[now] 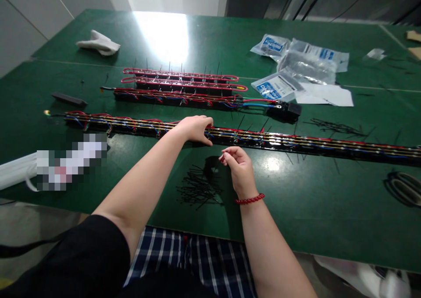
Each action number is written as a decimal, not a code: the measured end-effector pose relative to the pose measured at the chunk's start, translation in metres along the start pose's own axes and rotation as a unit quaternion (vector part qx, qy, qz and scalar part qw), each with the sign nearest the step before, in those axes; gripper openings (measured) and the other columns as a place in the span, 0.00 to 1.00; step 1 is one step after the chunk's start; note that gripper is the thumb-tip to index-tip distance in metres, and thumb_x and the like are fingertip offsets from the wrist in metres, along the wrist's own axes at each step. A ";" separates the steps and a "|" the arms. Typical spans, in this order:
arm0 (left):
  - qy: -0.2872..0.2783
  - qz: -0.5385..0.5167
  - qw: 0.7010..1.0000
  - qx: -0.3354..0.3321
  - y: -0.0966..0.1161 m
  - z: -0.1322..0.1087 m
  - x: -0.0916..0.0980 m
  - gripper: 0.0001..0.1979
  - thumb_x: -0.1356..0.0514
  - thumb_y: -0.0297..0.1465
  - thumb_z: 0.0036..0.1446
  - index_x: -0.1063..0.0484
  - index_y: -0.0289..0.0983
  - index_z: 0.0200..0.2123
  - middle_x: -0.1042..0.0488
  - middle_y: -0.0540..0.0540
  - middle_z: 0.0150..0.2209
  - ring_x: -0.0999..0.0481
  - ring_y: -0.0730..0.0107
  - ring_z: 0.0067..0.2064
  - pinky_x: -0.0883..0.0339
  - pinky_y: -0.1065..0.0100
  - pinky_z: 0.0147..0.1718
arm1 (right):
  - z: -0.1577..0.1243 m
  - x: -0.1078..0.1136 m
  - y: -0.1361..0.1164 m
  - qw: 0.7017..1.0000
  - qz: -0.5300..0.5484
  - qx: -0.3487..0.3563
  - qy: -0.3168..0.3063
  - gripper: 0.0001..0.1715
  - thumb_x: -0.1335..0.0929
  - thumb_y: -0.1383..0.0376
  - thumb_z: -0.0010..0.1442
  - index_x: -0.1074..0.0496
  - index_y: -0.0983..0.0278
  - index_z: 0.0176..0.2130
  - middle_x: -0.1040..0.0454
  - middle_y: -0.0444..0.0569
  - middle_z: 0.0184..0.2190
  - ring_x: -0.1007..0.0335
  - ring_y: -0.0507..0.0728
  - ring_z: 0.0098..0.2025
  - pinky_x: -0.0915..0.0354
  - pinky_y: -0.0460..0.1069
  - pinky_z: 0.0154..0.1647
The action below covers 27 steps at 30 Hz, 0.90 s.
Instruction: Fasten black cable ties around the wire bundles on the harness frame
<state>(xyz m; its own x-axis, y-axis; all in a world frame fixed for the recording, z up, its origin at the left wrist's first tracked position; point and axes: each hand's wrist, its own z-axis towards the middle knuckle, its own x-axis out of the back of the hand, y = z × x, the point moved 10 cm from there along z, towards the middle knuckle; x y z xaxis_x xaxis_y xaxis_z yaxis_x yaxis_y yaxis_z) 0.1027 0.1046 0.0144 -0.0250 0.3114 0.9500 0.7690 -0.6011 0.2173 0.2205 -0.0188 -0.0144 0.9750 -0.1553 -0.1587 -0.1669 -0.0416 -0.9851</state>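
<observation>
A long black bar (289, 142) with red, blue and yellow wires along its top runs across the table. My left hand (196, 129) grips it near the middle, the thumb on the near side and the fingers over the top. Just on the near side of the bar, my right hand (237, 161) is closed in a pinch; what sits between its fingertips is too small to make out. Thin black cable ties (199, 186) lie in a loose pile below my hands. Several more ties stick up from the bar to the right of my left hand.
Behind the long bar lie shorter wired bars (177, 97), one ending in a black connector (286, 111). Plastic bags (305, 63) and a white glove (98, 43) rest farther back. More ties (338, 126) and scissors (406, 188) are at the right.
</observation>
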 end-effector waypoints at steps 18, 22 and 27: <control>0.002 0.001 1.000 0.004 -0.002 0.000 -0.002 0.36 0.33 0.54 0.43 0.32 0.41 0.51 0.27 0.44 0.52 0.28 0.55 0.53 0.35 0.64 0.46 | 0.000 0.000 0.000 1.000 0.005 -0.002 0.002 0.08 0.30 0.61 0.56 0.28 0.62 0.35 0.26 0.42 0.27 0.33 0.50 0.28 0.36 0.47 0.33; 0.017 0.009 1.000 0.004 -0.001 -0.003 0.000 0.35 0.33 0.55 0.44 0.31 0.42 0.52 0.27 0.44 0.53 0.29 0.54 0.54 0.36 0.64 0.48 | 0.000 -0.001 -0.001 1.000 0.002 0.004 -0.001 0.08 0.30 0.60 0.56 0.29 0.62 0.36 0.27 0.42 0.27 0.33 0.50 0.29 0.37 0.47 0.33; 0.116 0.041 0.992 0.013 0.012 -0.030 0.019 0.37 0.33 0.52 0.48 0.34 0.41 0.57 0.29 0.40 0.57 0.33 0.49 0.58 0.44 0.56 0.57 | 0.001 -0.001 -0.001 1.000 0.000 0.011 -0.007 0.09 0.30 0.60 0.56 0.28 0.62 0.36 0.27 0.42 0.27 0.34 0.50 0.29 0.38 0.47 0.33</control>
<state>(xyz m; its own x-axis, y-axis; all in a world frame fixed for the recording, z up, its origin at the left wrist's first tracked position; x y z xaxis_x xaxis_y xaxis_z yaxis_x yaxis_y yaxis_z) 0.0929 0.0814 0.0415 -0.1070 0.0824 0.9908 0.7911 -0.5966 0.1350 0.2195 -0.0177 -0.0129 0.9770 -0.1424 -0.1588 -0.1633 -0.0199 -0.9864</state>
